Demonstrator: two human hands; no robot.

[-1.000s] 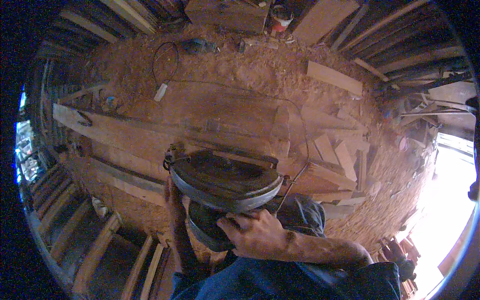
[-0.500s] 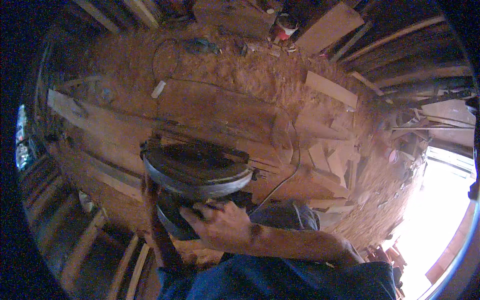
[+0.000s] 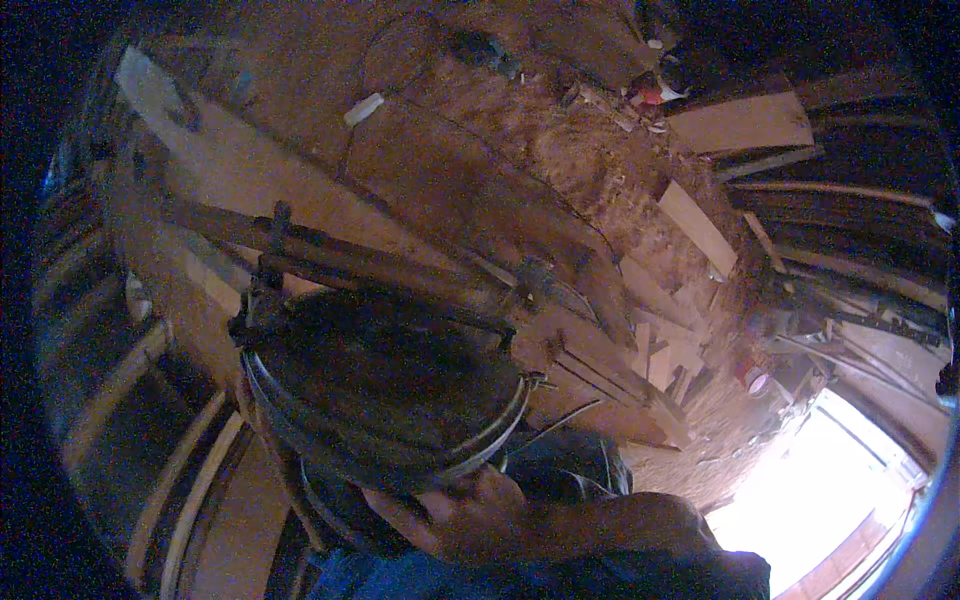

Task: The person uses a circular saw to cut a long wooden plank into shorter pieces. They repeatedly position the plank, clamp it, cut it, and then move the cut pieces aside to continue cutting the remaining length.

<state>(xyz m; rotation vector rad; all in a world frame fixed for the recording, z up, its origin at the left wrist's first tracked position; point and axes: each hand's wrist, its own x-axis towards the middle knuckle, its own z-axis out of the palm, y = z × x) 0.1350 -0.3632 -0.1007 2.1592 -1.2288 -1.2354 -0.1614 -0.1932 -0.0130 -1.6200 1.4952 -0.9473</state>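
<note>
In front of my body is a large, dark, round-bodied power tool (image 3: 400,370) with a silvery curved rim. It lies across long timber and is tilted, showing its broad dark face. My right hand (image 3: 480,515) is closed on its near side, below the rim, with some fingers hidden by the tool. My left forearm (image 3: 285,480) runs up along the tool's left side; the hand at its end is lost in shadow and behind the body. A cord (image 3: 570,410) trails right from the tool. A long pale-edged plank (image 3: 225,150) stretches away to the far left.
Small wood offcuts (image 3: 660,360) are scattered to the right. A pale block (image 3: 363,109) lies on the wide board ahead. Stacked timbers (image 3: 180,500) flank the left. Sawdust covers the ground, and a bright opening (image 3: 820,480) is at the lower right.
My view has turned, so the planks now slant more steeply. The power tool looks larger and tilted, showing more of its dark face. My right hand stays on it, lower in view.
</note>
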